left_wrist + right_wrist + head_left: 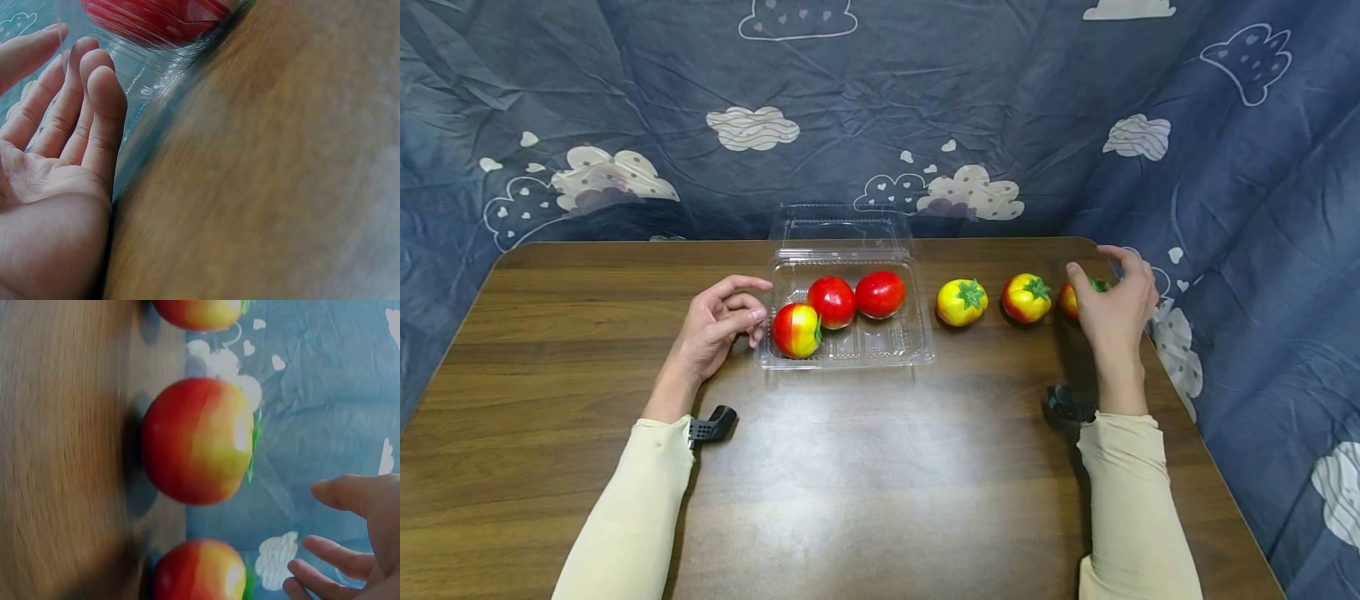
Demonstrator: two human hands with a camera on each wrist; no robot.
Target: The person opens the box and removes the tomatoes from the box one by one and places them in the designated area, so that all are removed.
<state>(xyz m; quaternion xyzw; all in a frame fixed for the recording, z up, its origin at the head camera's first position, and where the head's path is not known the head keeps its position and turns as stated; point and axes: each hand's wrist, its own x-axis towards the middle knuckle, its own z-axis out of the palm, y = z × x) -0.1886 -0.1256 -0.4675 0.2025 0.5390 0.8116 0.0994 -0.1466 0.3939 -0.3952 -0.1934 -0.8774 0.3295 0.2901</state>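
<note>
A clear plastic clamshell box [880,354] has its lid raised at the back. In it lie two red tomatoes [832,302] with smooth glossy skin and one red-and-yellow tomato [796,331] at the front left. My left hand [715,327] is at the box's left wall with relaxed fingers, the fingertips right at the plastic, holding nothing. A row of tomatoes with green calyxes is right of the box: a mostly yellow one [961,302], a red-and-yellow one [1026,298] and a third [1067,300]. My right hand [1116,308] is over that third tomato, partly hiding it, thumb and fingers spread apart.
The brown wooden table [880,467] ends at a back edge just behind the box. A dark blue curtain [820,92] with white clouds hangs behind it and along the right side. Each wrist wears a black camera mount [713,425].
</note>
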